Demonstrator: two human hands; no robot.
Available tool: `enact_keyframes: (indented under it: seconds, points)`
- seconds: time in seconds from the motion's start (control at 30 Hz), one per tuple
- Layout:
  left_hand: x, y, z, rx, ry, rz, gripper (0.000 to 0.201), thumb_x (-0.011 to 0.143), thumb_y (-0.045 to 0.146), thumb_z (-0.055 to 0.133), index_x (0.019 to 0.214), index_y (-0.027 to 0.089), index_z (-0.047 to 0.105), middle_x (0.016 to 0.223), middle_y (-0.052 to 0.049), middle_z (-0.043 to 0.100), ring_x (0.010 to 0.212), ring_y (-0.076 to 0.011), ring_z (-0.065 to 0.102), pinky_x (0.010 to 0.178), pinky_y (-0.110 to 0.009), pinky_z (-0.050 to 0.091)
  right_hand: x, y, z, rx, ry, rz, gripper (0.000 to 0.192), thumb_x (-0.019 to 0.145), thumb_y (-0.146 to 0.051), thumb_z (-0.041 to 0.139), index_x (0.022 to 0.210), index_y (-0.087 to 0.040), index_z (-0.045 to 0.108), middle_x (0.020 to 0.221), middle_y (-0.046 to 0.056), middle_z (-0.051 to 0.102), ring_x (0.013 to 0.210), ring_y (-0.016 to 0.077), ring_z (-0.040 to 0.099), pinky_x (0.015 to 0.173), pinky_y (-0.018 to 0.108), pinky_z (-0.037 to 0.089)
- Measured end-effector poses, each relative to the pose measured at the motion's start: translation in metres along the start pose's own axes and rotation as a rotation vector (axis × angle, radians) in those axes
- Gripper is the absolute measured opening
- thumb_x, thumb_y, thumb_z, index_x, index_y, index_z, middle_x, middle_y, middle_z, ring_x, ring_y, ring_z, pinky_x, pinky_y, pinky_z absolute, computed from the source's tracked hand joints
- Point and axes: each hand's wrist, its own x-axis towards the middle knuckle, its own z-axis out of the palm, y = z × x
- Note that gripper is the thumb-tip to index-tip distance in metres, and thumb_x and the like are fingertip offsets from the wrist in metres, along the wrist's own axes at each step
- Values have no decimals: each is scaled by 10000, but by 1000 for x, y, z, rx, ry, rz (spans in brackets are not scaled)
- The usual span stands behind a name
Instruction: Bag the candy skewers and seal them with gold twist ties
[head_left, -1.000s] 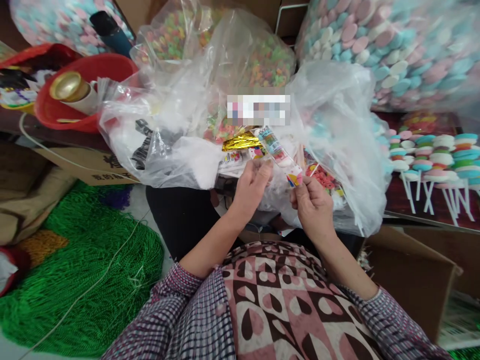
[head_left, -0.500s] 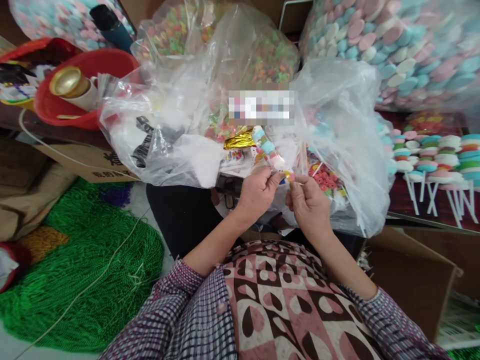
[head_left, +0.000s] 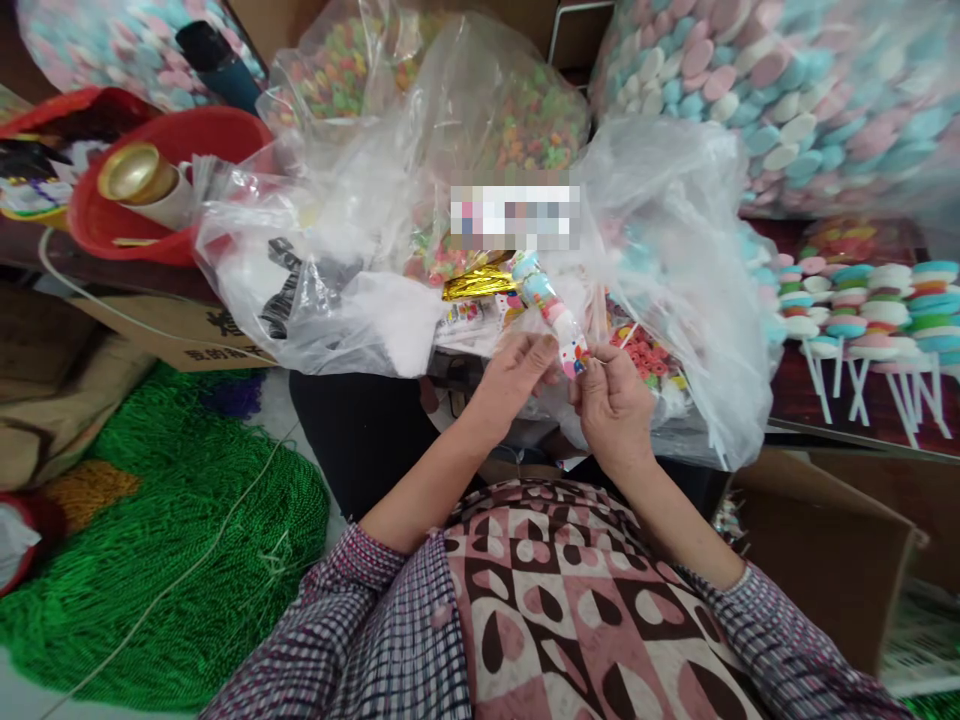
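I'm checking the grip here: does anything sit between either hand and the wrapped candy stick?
Nothing visible does. The left hand and right hand both pinch the lower end of the wrapped candy stick directly; the loose clear bags lie behind it.

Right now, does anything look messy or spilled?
Nothing looks spilled. Both hands, left hand and right hand, pinch a wrapped candy stick. The loose sweets stay inside the clear plastic bags. Only the green cord pile sprawls on the floor.

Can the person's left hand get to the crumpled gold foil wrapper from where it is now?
Probably yes. The crumpled gold foil wrapper lies uncovered just beyond the left hand, but that hand now pinches the clear candy-filled sleeve.
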Motion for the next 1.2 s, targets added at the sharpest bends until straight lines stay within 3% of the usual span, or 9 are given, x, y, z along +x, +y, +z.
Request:
enact_keyframes:
  seconds: [0.1, 0.27, 0.43, 0.67, 0.83, 0.93, 1.03, 1.13, 1.2]
  points:
    - [3, 5, 2, -215, -18, 27, 417, 844, 616, 623, 853, 200, 627, 870, -27, 637, 756, -129, 571, 682, -282, 480, -2, -2, 0, -8, -25, -9, 270, 993, -447, 431, 1084, -245, 584, 591, -30, 557, 526, 175, 546, 579, 325, 447]
    - [6, 10, 13, -399, -51, -50, 381, 800, 563, 700, 889, 193, 686, 899, -47, 694, 780, -152, 624, 667, -301, 501, -5, -4, 2, -29, -18, -21, 239, 993, -447, 436, 1001, -248, 568, 596, -35, 546, 515, 162, 519, 585, 316, 433]
    - [6, 8, 16, -377, -18, -110, 338, 837, 522, 679, 853, 185, 678, 846, -47, 702, 823, -165, 656, 638, -277, 502, -5, -6, 4, -56, -36, -20, 221, 984, -437, 445, 883, -264, 538, 579, -32, 538, 532, 176, 523, 596, 328, 420]
    - [5, 2, 17, -361, -3, -1, 327, 860, 495, 647, 743, 192, 609, 793, -52, 672, 831, -190, 661, 659, -316, 520, -9, -8, 10, 3, -83, 30, 214, 975, -424, 466, 864, -258, 542, 590, -23, 563, 517, 168, 522, 564, 320, 411]
    - [3, 0, 16, -218, -16, -111, 397, 843, 584, 612, 741, 202, 570, 709, -36, 623, 569, -132, 542, 472, -281, 424, -12, -4, 13, 111, -151, 136, 259, 971, -483, 472, 897, -251, 561, 554, -38, 549, 482, 153, 510, 497, 286, 405]
    - [3, 0, 12, -189, -47, -132, 394, 852, 587, 598, 744, 209, 559, 663, -14, 568, 519, -118, 484, 452, -281, 396, -2, -3, 1, 129, -291, 137, 285, 948, -486, 516, 878, -233, 625, 552, -35, 587, 465, 142, 534, 505, 283, 436]
    - [2, 4, 7, -206, -56, -29, 381, 857, 533, 622, 687, 198, 552, 733, -26, 591, 660, -138, 546, 630, -312, 486, 15, -5, -22, 89, -371, 79, 276, 875, -469, 639, 766, -220, 687, 629, 5, 677, 569, 159, 613, 575, 293, 485]
    - [-3, 13, 5, -269, -168, -61, 373, 839, 504, 666, 671, 184, 573, 715, -25, 580, 701, -139, 553, 733, -325, 491, 30, -12, -40, 238, -168, 122, 255, 843, -480, 690, 888, -233, 732, 772, 27, 727, 683, 173, 654, 646, 310, 528]
    - [-9, 17, 8, -389, -334, -180, 395, 812, 522, 701, 680, 176, 564, 645, 2, 509, 632, -125, 533, 691, -321, 486, 36, -19, -42, 425, -170, 201, 344, 812, -524, 708, 1030, -258, 722, 877, 38, 744, 755, 190, 684, 672, 328, 554]
